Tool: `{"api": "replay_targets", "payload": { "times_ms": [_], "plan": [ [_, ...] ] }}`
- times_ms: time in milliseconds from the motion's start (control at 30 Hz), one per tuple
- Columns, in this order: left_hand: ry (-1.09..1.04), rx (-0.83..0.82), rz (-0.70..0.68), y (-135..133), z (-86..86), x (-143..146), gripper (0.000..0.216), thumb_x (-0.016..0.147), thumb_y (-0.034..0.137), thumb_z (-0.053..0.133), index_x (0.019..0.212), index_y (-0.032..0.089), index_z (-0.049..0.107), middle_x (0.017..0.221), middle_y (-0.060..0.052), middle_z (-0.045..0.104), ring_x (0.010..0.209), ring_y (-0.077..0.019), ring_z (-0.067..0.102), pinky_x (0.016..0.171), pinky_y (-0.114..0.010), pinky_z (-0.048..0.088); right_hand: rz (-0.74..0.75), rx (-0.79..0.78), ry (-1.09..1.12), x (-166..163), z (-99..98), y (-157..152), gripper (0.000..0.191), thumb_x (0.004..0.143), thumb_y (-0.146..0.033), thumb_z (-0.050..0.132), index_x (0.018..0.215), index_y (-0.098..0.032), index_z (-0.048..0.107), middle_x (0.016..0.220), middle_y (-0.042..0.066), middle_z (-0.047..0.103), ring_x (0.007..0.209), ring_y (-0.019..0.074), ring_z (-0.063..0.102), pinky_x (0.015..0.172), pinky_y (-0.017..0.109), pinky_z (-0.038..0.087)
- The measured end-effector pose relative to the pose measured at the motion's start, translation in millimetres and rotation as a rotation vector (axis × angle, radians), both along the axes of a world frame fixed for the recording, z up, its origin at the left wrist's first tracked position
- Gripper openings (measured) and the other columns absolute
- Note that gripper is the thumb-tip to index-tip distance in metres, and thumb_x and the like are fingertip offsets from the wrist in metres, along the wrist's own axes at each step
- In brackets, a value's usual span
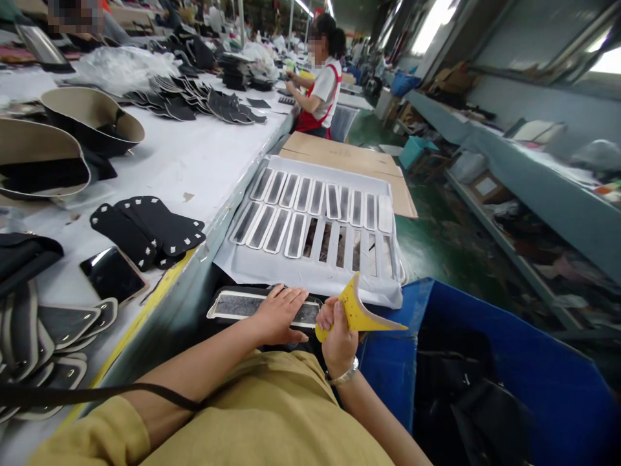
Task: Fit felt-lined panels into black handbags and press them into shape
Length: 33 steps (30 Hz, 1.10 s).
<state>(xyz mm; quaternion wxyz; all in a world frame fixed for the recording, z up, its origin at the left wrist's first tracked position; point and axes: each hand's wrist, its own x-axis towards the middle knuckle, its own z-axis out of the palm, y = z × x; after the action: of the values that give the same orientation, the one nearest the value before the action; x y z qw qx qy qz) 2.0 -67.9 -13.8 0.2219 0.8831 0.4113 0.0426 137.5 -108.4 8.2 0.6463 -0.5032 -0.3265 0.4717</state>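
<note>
My left hand lies flat with fingers stretched out on a long grey strip with a white border. That strip rests on a black piece close to my body, and my hand covers its middle. In my right hand, the fingers are wrapped round a yellow curved piece with a flared, pointed end and small dark specks; its exact kind I cannot make out. My right hand is beside the strip's right end. Just beyond both hands, a grey cloth-covered board bears rows of similar white-edged strips.
A long white table runs along my left, with black pieces with white tabs, a phone and rimmed straps. A blue bin holding black material stands at my right. Cardboard lies behind the board, near a co-worker.
</note>
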Motion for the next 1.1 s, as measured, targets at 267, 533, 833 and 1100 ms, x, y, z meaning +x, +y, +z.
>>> {"api": "replay_targets", "payload": {
  "times_ms": [267,533,833,1100],
  "plan": [
    [-0.030,-0.012,0.075,1,11.7,10,0.075,0.068,0.047,0.061,0.131,0.017,0.035,0.137,-0.014,0.041,0.125,-0.0289,0.035,0.109,-0.047,0.012,-0.014,-0.131,-0.404,-7,-21.4,10,0.030,0.081,-0.052,0.048,0.075,-0.023,0.051,0.054,-0.003,0.041,0.049,0.0132,0.039,0.045,0.027,0.033],
    [-0.033,-0.037,0.122,-3,15.5,14,0.075,0.067,0.057,0.060,0.127,0.019,0.038,0.134,-0.013,0.044,0.123,-0.0297,0.038,0.108,-0.052,0.013,-0.088,-0.032,0.024,23,1.5,30,0.032,0.083,-0.052,0.049,0.076,-0.020,0.046,0.047,-0.011,0.021,0.037,0.0061,0.023,0.037,0.021,0.025],
    [0.041,-0.156,0.126,9,19.3,21,0.072,0.066,0.058,0.060,0.125,0.023,0.040,0.133,-0.011,0.046,0.123,-0.0305,0.038,0.105,-0.057,0.013,-0.167,-0.075,0.139,19,-16.6,33,0.035,0.080,-0.053,0.054,0.074,-0.019,0.046,0.046,-0.012,0.023,0.036,0.0048,0.024,0.036,0.019,0.023],
    [0.035,-0.170,0.124,13,21.6,22,0.069,0.065,0.054,0.062,0.124,0.024,0.042,0.131,-0.010,0.048,0.122,-0.0314,0.040,0.104,-0.059,0.014,-0.087,-0.089,-0.035,16,-19.8,40,0.040,0.079,-0.057,0.053,0.078,-0.017,0.050,0.045,-0.011,0.030,0.036,0.0051,0.029,0.036,0.020,0.023]
  ]
}}
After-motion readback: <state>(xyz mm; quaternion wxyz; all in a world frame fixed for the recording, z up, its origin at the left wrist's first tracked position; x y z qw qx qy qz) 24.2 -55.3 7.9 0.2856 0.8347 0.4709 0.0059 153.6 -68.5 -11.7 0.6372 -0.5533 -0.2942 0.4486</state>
